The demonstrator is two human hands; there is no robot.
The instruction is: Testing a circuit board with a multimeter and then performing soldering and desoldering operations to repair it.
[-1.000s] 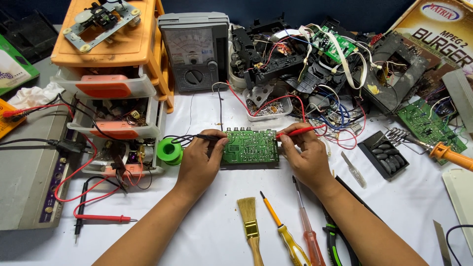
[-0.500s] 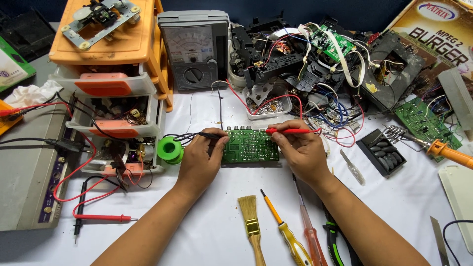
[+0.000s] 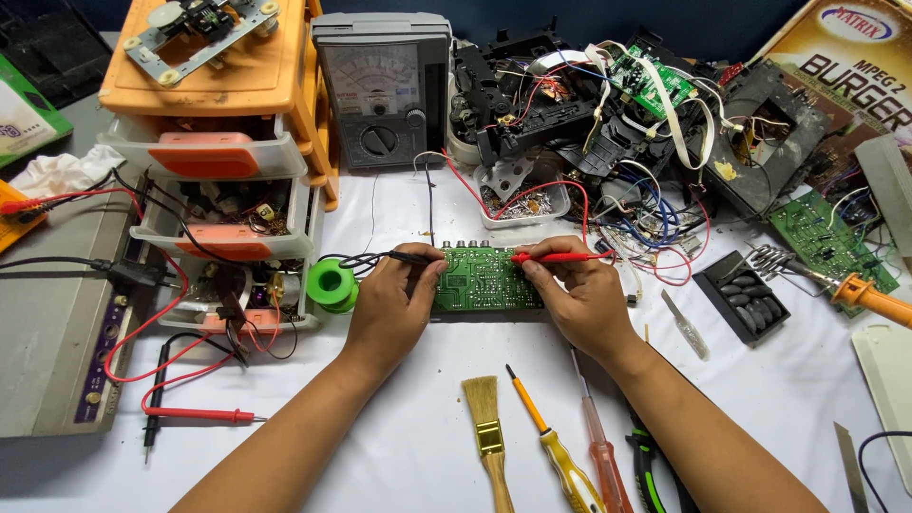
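Note:
A green circuit board (image 3: 484,281) lies on the white table in front of me, between both hands. My left hand (image 3: 394,304) grips a black test probe (image 3: 404,257) whose tip touches the board's left edge. My right hand (image 3: 575,296) holds a red test probe (image 3: 556,256), its tip pointing left onto the top of the board. Both probe leads run back to the grey analogue meter (image 3: 383,90) standing behind the board.
An orange and clear drawer unit (image 3: 228,161) stands at the left, a green solder spool (image 3: 332,284) beside it. A pile of dismantled electronics (image 3: 617,104) fills the back right. A brush (image 3: 487,427), screwdrivers (image 3: 560,456), pliers (image 3: 646,470) lie near the front edge. A soldering iron (image 3: 869,296) rests at the right.
Both hands stay on the board. The red probe has shifted a little, its tip now lying flatter along the board's top edge.

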